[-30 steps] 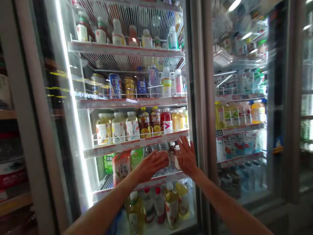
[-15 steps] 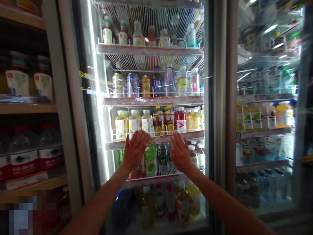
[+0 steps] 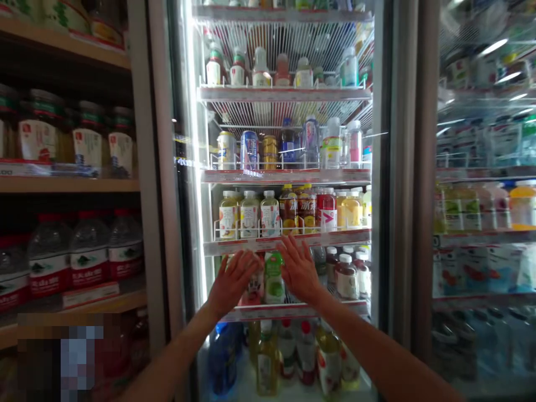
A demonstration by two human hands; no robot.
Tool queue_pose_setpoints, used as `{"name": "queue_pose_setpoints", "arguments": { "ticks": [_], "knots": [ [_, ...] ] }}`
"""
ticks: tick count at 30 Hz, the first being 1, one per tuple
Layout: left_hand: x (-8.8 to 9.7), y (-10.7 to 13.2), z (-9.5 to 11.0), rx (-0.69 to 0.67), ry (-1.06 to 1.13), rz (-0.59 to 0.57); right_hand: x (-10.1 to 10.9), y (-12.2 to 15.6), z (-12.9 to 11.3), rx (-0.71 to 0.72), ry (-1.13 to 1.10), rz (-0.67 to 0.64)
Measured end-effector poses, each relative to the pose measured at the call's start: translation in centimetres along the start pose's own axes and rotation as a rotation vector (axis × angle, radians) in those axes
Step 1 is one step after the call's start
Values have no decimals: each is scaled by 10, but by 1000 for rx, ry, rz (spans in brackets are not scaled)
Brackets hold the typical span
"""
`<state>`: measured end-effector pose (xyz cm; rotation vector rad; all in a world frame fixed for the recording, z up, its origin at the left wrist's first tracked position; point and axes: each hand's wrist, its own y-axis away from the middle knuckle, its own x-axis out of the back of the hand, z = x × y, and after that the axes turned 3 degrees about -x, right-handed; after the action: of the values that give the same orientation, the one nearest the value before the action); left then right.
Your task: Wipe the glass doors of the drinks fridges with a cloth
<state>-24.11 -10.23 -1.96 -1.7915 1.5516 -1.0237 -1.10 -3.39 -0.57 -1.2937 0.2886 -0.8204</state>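
— At the middle of the scene a lit cooler [image 3: 404, 195] is seen, its shelves filled with drinks. What is being done at it?
— Both hands are held flat at the glass door [image 3: 178, 223], level with the shelf [image 3: 347, 307] second from the bottom. The pane is judged to be pressed or slid, though whether the glass is truly touched cannot be told.
— How are the hands set?
— The left hand [image 3: 232, 282] is spread wide, fingers splayed, and nothing is gripped. The same is seen of the right hand [image 3: 298, 273], just right of it.
— What lies nearest?
— A green bottle [image 3: 274, 279] is stood upright on that shelf, seen between the two hands and farther in.
— What is called for by a further move?
— Even pressure from both palms is judged to be needed, so that the pane is shifted without a jolt.
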Motion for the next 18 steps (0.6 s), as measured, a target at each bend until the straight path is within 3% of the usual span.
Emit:
{"name": "queue_pose_setpoints", "arguments": {
  "ticks": [2, 3, 8, 13, 15, 18],
  "knots": [
    [3, 15, -2, -81, 33, -43, -2, 1, -3, 11, -3, -17],
    [5, 20, -6, -45, 19, -31, -3, 1, -4, 15, -6, -22],
    [9, 38, -26, 382, -159, 134, -4, 0, -8, 20, -16, -20],
    [11, 71, -12, 282, -107, 5, -4, -1, -15, 31, -29, -19],
    [13, 69, -15, 308, -114, -7, -3, -4, -15, 35, -36, -12],
    [13, 42, -28, 494, -182, 118, -2, -12, -12, -2, -34, 6]
  ]
}}
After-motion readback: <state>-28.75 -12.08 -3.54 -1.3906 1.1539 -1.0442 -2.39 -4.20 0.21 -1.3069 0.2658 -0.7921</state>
